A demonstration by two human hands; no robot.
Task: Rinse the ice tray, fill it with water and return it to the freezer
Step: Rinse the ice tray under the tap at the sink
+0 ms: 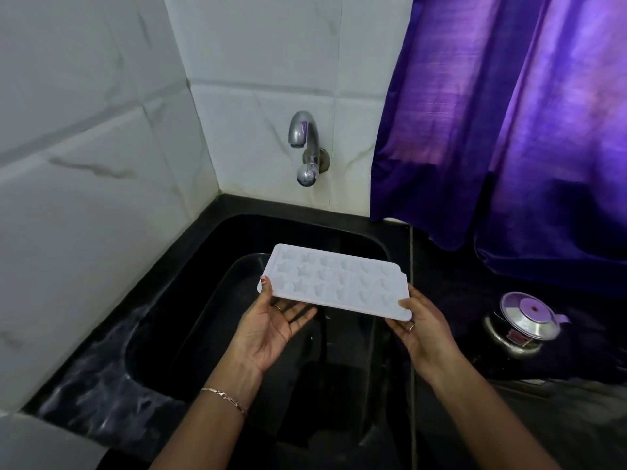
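Note:
A white ice tray [334, 280] with star-shaped cups is held level above the black sink [176, 300]. My left hand [271, 320] grips its near left corner, thumb on top and palm turned up beneath. At the near right corner my right hand [419, 325] pinches the tray's edge. The chrome tap [305, 147] sticks out of the white tiled wall behind the sink, above and beyond the tray. No water runs from it. The tray's cups look empty.
A black tub [217, 317] sits inside the sink under the tray. The dark counter [441, 266] runs to the right, with a steel lidded pot [522, 325] on it. A purple curtain [509, 130] hangs at the right. White tiled walls close the left and back.

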